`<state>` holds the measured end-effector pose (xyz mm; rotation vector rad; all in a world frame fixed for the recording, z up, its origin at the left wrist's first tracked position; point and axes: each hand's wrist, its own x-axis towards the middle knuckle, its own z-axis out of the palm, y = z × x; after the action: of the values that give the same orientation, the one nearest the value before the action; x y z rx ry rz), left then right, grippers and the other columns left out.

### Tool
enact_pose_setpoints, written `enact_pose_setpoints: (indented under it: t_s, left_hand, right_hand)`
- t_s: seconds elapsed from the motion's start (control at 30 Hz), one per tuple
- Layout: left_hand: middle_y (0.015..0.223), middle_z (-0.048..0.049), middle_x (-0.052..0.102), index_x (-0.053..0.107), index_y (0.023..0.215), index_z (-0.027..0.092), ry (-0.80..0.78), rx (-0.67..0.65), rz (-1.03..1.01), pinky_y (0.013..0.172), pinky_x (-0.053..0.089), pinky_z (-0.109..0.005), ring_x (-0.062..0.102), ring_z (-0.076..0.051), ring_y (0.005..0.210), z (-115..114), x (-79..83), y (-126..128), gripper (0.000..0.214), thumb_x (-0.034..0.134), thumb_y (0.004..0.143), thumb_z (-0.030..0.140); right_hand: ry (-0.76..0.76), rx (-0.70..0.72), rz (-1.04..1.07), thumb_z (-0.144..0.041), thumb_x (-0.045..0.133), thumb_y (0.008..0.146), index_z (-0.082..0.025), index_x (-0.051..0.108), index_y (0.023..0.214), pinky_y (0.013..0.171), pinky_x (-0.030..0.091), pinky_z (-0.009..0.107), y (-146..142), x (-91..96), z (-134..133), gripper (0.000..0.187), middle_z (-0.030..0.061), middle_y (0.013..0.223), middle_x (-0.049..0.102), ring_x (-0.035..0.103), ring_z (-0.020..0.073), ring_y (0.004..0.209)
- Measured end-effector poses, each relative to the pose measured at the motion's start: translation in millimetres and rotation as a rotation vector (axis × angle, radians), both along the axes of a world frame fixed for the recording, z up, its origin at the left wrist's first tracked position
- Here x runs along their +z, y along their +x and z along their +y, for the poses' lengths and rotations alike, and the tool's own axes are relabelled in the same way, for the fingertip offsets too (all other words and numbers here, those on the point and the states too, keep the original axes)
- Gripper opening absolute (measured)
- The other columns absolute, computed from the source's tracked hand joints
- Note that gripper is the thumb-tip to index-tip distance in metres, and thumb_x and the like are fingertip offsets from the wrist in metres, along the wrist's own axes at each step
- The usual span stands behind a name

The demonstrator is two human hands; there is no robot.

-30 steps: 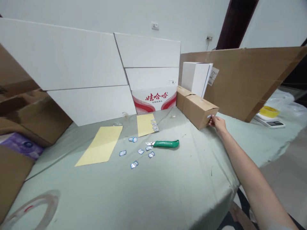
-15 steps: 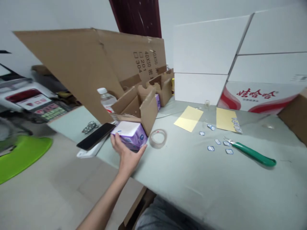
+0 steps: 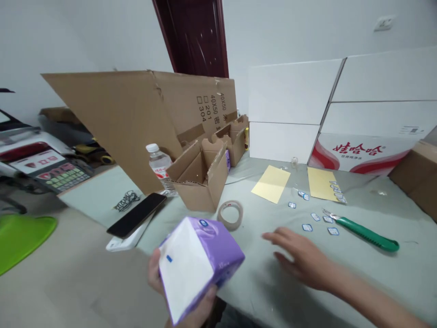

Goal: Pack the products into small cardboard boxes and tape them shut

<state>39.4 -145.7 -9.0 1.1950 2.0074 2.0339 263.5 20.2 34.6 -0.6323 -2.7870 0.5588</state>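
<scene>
A purple and white tissue pack (image 3: 201,259) is held up, tilted, in front of the table's near edge. My left hand (image 3: 200,307) grips it from below and from the left side, partly hidden behind it. Above the tabletop, right of the pack, my right hand (image 3: 297,257) is empty with its fingers apart. Between the pack and an open cardboard box (image 3: 196,196) lies a roll of clear tape (image 3: 231,215). Several small blue-edged stickers (image 3: 307,227) are scattered beyond my right hand, beside a green-handled cutter (image 3: 370,233).
Two yellow sheets (image 3: 271,183) lie toward the back, the right one bearing stickers. On the left are a phone (image 3: 138,215), black wire (image 3: 127,201) and a water bottle (image 3: 160,167). A large cardboard panel (image 3: 112,118) and white cartons (image 3: 283,93) stand behind.
My left hand has lifted the tissue pack from beside the cardboard box and brought it nearer, turning it. My right hand has come into view from the right. The view has tilted up.
</scene>
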Motion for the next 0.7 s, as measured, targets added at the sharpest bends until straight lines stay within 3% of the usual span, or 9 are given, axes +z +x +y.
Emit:
enact_pose_setpoints:
  t_s: [0.07, 0.17, 0.3, 0.43, 0.53, 0.57, 0.63, 0.7]
  left_hand:
    - [0.161, -0.0012, 0.026, 0.015, 0.153, 0.045, 0.061, 0.01, -0.033, 0.12, 0.033, -0.058, 0.033, -0.043, 0.144, 4, 7.4, 17, 0.102, 0.07, 0.07, 0.066]
    - [0.153, -0.0088, 0.041, 0.021, 0.153, 0.035, 0.027, 0.006, -0.151, 0.113, 0.042, -0.054, 0.048, -0.04, 0.134, 15, 18.3, 32, 0.102, 0.067, 0.07, 0.073]
    - [0.15, -0.0133, 0.045, 0.024, 0.152, 0.026, 0.012, -0.048, -0.265, 0.111, 0.043, -0.047, 0.05, -0.036, 0.133, 24, 29.2, 35, 0.105, 0.071, 0.068, 0.069]
    - [0.148, -0.0141, 0.047, 0.027, 0.151, 0.024, 0.0, -0.115, -0.361, 0.111, 0.042, -0.047, 0.048, -0.038, 0.135, 36, 37.9, 31, 0.105, 0.073, 0.067, 0.067]
    - [0.148, -0.0159, 0.048, 0.027, 0.151, 0.022, -0.03, -0.181, -0.397, 0.109, 0.045, -0.048, 0.051, -0.039, 0.132, 51, 38.4, 32, 0.105, 0.072, 0.067, 0.066]
    - [0.147, -0.0161, 0.048, 0.027, 0.151, 0.022, -0.033, -0.216, -0.412, 0.107, 0.046, -0.048, 0.053, -0.039, 0.13, 56, 37.1, 35, 0.105, 0.071, 0.067, 0.067]
    - [0.144, -0.016, 0.051, 0.028, 0.15, 0.022, -0.038, -0.298, -0.438, 0.104, 0.05, -0.047, 0.056, -0.038, 0.127, 67, 33.5, 43, 0.103, 0.07, 0.069, 0.068]
    - [0.145, -0.0166, 0.051, 0.027, 0.151, 0.021, -0.062, -0.377, -0.409, 0.104, 0.05, -0.046, 0.053, -0.037, 0.13, 77, 31.5, 49, 0.103, 0.07, 0.07, 0.069]
  right_hand:
    - [0.025, 0.012, -0.084, -0.012, 0.061, 0.083, -0.022, 0.058, 0.131, 0.085, 0.054, 0.041, -53, -6.7, -3, 0.05, 0.0134, 0.111, 0.065, 0.064, 0.026, 0.1]
    - [0.036, -0.061, -0.133, -0.025, 0.059, 0.094, -0.018, 0.061, 0.123, 0.086, 0.055, 0.042, -116, -17.0, 9, 0.03, 0.0112, 0.114, 0.065, 0.064, 0.0232, 0.101]
    - [-0.021, -0.218, -0.107, -0.035, 0.061, 0.095, -0.016, 0.06, 0.122, 0.089, 0.056, 0.043, -149, -18.8, 51, 0.033, 0.0092, 0.123, 0.063, 0.065, 0.0216, 0.105]
    - [-0.154, -0.281, 0.033, -0.036, 0.055, 0.098, -0.017, 0.055, 0.132, 0.094, 0.053, 0.048, -116, -6.7, 83, 0.038, 0.0109, 0.127, 0.061, 0.063, 0.0241, 0.11]
    - [-0.323, -0.124, 0.094, -0.044, 0.04, 0.103, -0.02, 0.042, 0.145, 0.098, 0.051, 0.044, -67, 4.3, 79, 0.049, 0.0145, 0.133, 0.061, 0.061, 0.023, 0.119]
    - [-0.389, -0.042, 0.093, -0.051, 0.045, 0.099, -0.021, 0.034, 0.151, 0.1, 0.05, 0.042, -51, 7.5, 73, 0.06, 0.0156, 0.139, 0.057, 0.058, 0.0233, 0.125]
    - [-0.559, 0.102, 0.101, -0.062, 0.067, 0.081, -0.024, 0.015, 0.159, 0.108, 0.044, 0.043, -28, 12.5, 58, 0.101, 0.0166, 0.155, 0.041, 0.047, 0.0267, 0.138]
    - [-0.741, 0.143, 0.162, -0.058, 0.082, 0.066, -0.027, 0.003, 0.16, 0.114, 0.037, 0.047, -18, 15.3, 44, 0.127, 0.0156, 0.163, 0.024, 0.039, 0.0306, 0.144]
